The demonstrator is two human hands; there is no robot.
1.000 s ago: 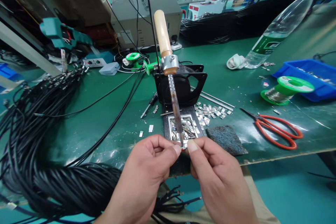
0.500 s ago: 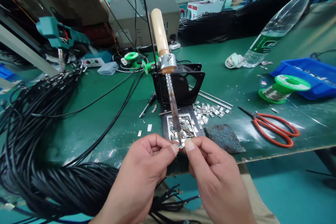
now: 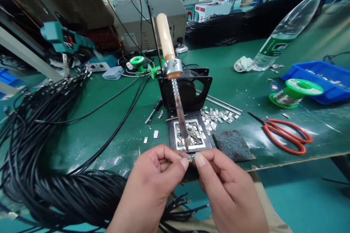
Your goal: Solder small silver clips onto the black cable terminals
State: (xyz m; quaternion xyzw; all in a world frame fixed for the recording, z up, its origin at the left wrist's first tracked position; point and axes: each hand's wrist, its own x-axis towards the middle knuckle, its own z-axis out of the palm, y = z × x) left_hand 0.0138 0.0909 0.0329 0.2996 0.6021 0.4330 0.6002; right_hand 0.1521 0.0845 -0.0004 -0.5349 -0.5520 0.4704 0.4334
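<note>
Head view, taking the joined fingertips as the clock's centre and twelve as the far side of the bench: the left hand [image 3: 155, 178] comes in from eight o'clock, thumb pressed against curled forefinger, and the right hand [image 3: 229, 185] from four, nipped shut the same way. Between them they pinch a small metallic part [image 3: 190, 158], mostly covered by the fingers, over the near edge of the green bench [image 3: 90, 134]. Just beyond it, the wooden-handled soldering iron [image 3: 165, 38] slants down from past eleven, its tip close to the part; whether they touch I cannot tell. At twelve lies a white-rimmed tray [image 3: 176, 145] of metal bits, with a black fan [image 3: 179, 93] farther back. Loose metal tabs [image 3: 218, 115] scatter towards one, a rough grey pad [image 3: 233, 145] sits near half past two, and red-handled scissors [image 3: 287, 136] lie well out towards three. Black cables [image 3: 68, 196] sprawl in a thick bundle between eight and nine.
</note>
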